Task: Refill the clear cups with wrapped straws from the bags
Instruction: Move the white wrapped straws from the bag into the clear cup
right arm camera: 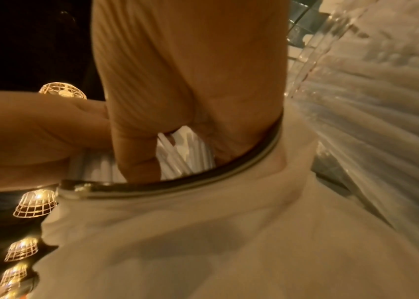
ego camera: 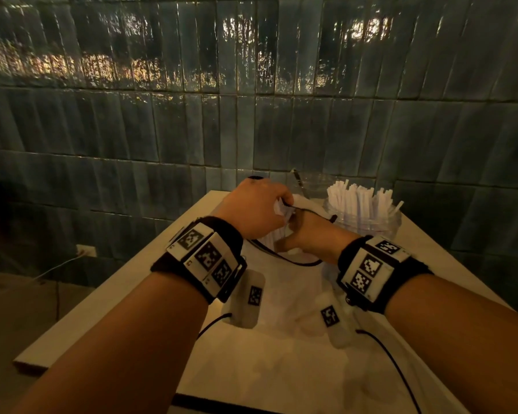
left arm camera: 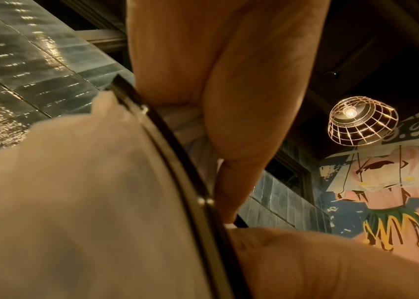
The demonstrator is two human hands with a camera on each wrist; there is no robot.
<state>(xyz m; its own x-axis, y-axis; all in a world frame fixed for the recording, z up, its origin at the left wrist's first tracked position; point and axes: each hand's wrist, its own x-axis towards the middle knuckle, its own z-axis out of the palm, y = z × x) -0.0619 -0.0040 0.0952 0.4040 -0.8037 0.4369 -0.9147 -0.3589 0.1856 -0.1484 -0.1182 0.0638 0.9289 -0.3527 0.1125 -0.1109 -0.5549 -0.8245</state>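
Wrapped white paper straws [right arm camera: 185,153] sit bunched in the translucent black-zippered bag [ego camera: 284,282] on the desk [ego camera: 126,294]. My left hand [ego camera: 251,210] and right hand [ego camera: 308,237] both grip the bundle. Best to lift straight and keep it squared for the clear ribbed cup [ego camera: 365,222] just beside.

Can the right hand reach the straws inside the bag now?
Probably yes: the bag mouth is open, the right hand is already at it, and its fingers touch the straws inside.

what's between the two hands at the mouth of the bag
A bunch of wrapped straws standing in the bag fills the gap between the left hand and right hand; the right wrist view shows it best, above the bag's dark zipper rim.
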